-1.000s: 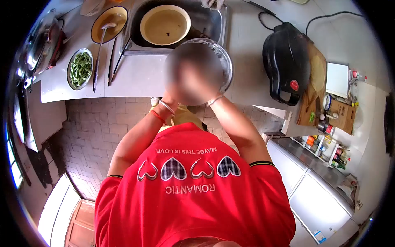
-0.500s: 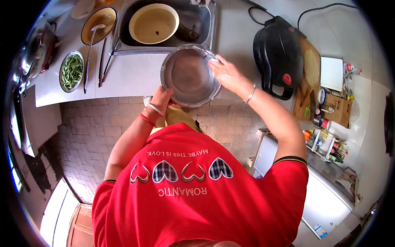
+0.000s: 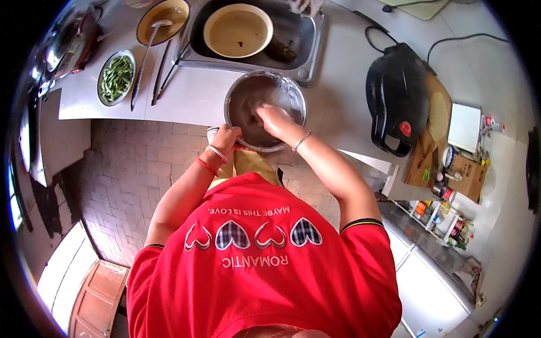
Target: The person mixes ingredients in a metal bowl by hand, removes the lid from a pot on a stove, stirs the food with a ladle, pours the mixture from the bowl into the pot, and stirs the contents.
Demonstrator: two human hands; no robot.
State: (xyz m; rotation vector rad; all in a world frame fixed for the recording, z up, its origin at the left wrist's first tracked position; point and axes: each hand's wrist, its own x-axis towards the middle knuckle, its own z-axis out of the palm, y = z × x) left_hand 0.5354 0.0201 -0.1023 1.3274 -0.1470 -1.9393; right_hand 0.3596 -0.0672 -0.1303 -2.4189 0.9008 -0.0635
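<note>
A: Where's the bowl [image 3: 239, 96]?
B: Just on the near side of the sink [image 3: 301, 34]. L hand [image 3: 227, 137] grips its rim; R hand [image 3: 274, 120] is down inside, blurred, can't tell if it's holding anything.
A: Tips? Looks like a rub-down.
B: Prob. keep L grip firm so it can't tip; work R round the whole wall, esp. pale streaks [image 3: 292, 90] on the sink side.
A: Diff vs. a sec ago?
B: R was on the rim, now inside. L's still on the rim.
</note>
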